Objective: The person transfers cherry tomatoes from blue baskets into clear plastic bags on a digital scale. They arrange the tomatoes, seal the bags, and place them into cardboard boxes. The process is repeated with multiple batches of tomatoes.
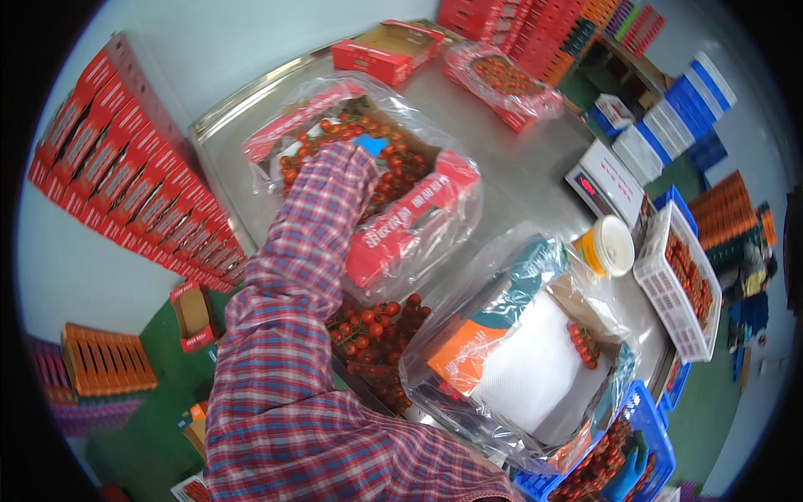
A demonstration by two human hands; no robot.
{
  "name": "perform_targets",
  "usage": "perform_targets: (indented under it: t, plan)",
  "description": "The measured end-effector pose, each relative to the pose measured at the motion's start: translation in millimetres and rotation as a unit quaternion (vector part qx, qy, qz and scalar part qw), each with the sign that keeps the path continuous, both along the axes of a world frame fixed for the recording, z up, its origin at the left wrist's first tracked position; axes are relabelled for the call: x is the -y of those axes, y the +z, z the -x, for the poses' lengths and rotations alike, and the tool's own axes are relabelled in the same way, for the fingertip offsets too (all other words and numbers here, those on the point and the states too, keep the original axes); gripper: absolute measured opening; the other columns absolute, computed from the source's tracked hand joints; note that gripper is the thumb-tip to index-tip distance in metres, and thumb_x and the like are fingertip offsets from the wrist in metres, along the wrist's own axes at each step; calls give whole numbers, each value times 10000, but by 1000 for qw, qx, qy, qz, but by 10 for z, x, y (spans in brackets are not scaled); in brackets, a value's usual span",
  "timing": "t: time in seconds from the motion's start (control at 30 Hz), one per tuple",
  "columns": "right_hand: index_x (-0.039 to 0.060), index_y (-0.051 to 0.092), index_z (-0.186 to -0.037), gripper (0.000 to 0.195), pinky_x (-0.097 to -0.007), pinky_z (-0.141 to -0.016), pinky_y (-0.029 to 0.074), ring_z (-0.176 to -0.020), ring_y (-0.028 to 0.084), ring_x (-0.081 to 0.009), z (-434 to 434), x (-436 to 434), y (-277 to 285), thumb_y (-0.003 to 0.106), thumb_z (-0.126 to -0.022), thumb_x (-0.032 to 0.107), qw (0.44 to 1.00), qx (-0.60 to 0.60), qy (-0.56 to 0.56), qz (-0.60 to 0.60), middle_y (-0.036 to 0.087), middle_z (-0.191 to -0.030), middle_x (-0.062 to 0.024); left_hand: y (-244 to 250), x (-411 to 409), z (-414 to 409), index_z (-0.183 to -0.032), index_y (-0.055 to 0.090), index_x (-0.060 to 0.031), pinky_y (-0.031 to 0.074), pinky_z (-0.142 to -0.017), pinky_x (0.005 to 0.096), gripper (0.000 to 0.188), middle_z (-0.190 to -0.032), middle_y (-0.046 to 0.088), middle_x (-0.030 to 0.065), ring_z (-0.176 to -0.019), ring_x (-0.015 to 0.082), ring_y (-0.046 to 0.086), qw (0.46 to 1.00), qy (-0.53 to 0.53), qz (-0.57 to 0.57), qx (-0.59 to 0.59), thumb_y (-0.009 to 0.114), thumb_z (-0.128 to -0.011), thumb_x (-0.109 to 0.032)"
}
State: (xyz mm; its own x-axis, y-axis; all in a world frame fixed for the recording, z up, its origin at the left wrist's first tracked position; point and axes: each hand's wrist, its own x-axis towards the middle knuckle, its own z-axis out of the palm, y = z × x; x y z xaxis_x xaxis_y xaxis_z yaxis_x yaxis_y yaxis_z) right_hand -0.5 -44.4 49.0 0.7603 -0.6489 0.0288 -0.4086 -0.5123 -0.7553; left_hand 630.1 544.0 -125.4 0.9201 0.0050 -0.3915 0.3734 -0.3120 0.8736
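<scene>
My left hand, in a blue glove, reaches into a red cardboard box lined with clear plastic. Cherry tomatoes on the vine lie around it; the sleeve hides most of the hand and any grip. At the lower right, my right hand, also blue-gloved, is over vine tomatoes in a blue plastic crate; its grip is unclear. Between them stands an orange and green carton in clear plastic, with a white liner and a small tomato cluster inside.
More vine tomatoes lie beside my left sleeve. On the steel table are an empty red box, a wrapped filled box, a scale and a lidded tub. A white crate stands right; stacked red boxes stand left.
</scene>
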Motion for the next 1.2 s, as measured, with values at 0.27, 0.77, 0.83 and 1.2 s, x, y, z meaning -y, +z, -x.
perform_targets:
  t: [0.27, 0.77, 0.83, 1.2]
  plan:
    - [-18, 554, -1162, 271, -304, -933, 422, -1057, 548, -187, 772, -376, 391, 480, -903, 11, 977, 163, -137, -3, 572, -1155, -94, -1025, -594, -1321, -1135, 576, -36, 466, -728, 383, 374, -972, 609, 148, -861, 259, 585, 786, -265, -431, 356, 607, -820, -236]
    - [195, 424, -1303, 662, -449, -893, 446, -1138, 491, -304, 704, 2164, -1177, 660, -685, 200, 843, -465, 88, 257, 495, -1240, -120, 2105, 2774, 2778, -1296, 457, -40, 318, -1036, 359, 441, -1322, 448, 124, -1219, 235, 420, 785, -496, -132, 346, 528, -864, -91]
    - [199, 432, -1279, 628, -465, -850, 465, -1102, 523, -298, 690, 2316, -1248, 657, -693, 207, 833, -483, 114, 243, 509, -1202, -117, 2086, 3705, 3631, -1256, 485, -28, 340, -1006, 363, 430, -1277, 485, 129, -1183, 258, 451, 701, -582, -134, 389, 576, -841, -94]
    - [70, 394, -1336, 580, -319, -875, 466, -994, 563, -168, 1534, 2846, -920, 652, -831, 194, 909, 243, 50, -335, 556, -1145, -81, -73, 7158, 5121, -921, 664, -88, 504, -682, 448, 248, -905, 641, 171, -806, 321, 631, 485, -710, -369, 353, 479, -839, -232]
